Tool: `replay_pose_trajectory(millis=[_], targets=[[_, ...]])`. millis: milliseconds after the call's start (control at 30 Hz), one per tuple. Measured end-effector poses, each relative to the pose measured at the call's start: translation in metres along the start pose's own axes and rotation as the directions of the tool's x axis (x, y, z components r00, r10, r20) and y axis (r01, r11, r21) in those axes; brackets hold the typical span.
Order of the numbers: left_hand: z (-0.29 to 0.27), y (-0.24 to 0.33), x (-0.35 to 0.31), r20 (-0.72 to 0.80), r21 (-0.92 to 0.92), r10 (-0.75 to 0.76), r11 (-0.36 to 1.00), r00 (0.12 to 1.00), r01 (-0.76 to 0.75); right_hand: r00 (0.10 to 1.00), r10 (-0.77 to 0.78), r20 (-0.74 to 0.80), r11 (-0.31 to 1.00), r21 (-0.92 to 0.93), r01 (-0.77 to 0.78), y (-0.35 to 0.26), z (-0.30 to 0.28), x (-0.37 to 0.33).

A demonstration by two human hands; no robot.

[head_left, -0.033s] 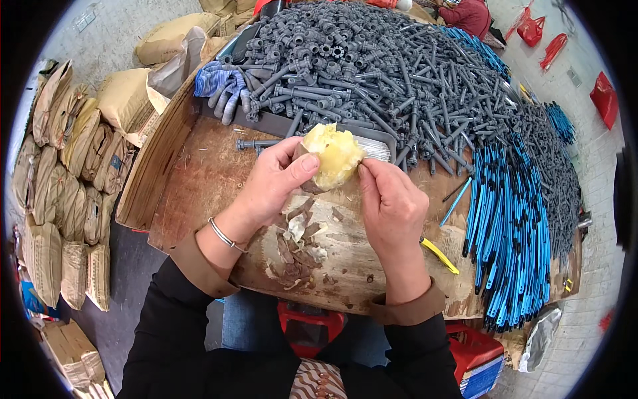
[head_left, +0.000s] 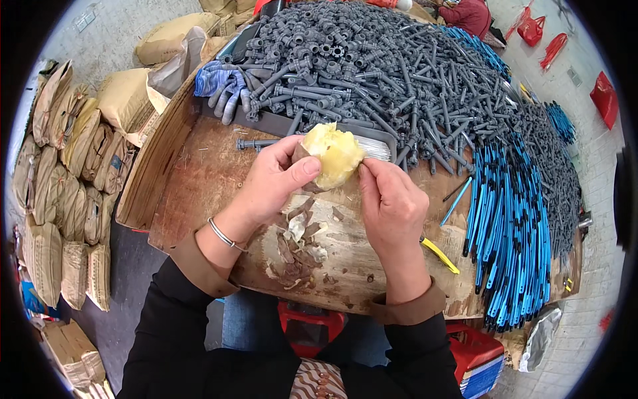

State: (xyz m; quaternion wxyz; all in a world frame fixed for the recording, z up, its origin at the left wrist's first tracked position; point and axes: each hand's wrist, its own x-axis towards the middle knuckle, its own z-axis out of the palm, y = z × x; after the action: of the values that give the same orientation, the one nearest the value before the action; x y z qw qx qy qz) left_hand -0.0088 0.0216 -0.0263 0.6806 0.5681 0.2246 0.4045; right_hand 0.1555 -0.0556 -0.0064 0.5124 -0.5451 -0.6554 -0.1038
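A partly peeled sweet potato [head_left: 332, 156] with crumbly yellow flesh is held up over the table. My left hand [head_left: 282, 173] is closed round its left side, the thumb across the front and brown skin showing under the fingers. At the right edge of the flesh, my right hand [head_left: 393, 203] pinches with thumb and forefinger; any bit of skin between those fingertips is too small to make out. Below lies a heap of brown and pale peelings [head_left: 299, 249] on the worn wooden table [head_left: 199, 179].
Grey plastic pipe-like parts [head_left: 359, 60] are heaped across the back. Blue-and-black sticks [head_left: 508, 239] lie at right, near a yellow-handled tool [head_left: 438, 255]. A grey tray [head_left: 272, 123] holds thin metal pins [head_left: 373, 147]. Blue-grey gloves [head_left: 224, 90] rest back left; sacks [head_left: 80, 153] are stacked beyond.
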Motion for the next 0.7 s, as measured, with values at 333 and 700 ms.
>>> replay_pose_trajectory(millis=[333,700], targets=[[0.016,-0.003,-0.003,-0.016,-0.178,0.054,0.982,0.998,-0.056,0.981,0.140,-0.135,0.990,0.011,-0.140,-0.001,0.004,-0.003],[-0.007,0.017,0.004,0.116,-0.772,0.065,0.634,0.991,0.049,0.951,0.259,0.170,0.877,0.371,-0.305,-0.007,-0.004,0.000]])
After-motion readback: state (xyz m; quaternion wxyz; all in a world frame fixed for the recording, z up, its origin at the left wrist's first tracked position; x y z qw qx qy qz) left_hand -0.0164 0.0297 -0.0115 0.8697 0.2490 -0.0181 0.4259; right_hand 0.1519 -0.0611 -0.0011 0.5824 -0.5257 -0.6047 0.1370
